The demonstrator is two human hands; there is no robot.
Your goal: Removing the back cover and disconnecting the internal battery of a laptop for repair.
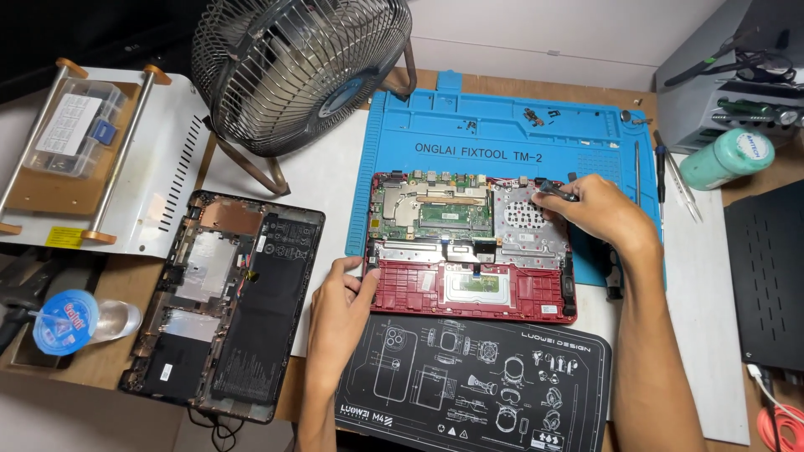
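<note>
An opened red laptop base (536,297) lies on a blue silicone work mat (502,142), its green circuit board (431,213) and metal plate exposed. My left hand (339,301) rests on the base's front left corner, thumb against the red edge. My right hand (599,209) hovers over the back right corner, pinching a small dark tool (554,190) whose tip points at the metal plate. What the tip touches is too small to tell.
A second opened laptop shell with a black battery (268,318) lies at left. A metal fan (297,71) stands at the back. A black printed mat (477,385) lies in front. Screwdrivers (662,172) and a green-capped bottle (724,157) sit right, a plastic cup (71,321) far left.
</note>
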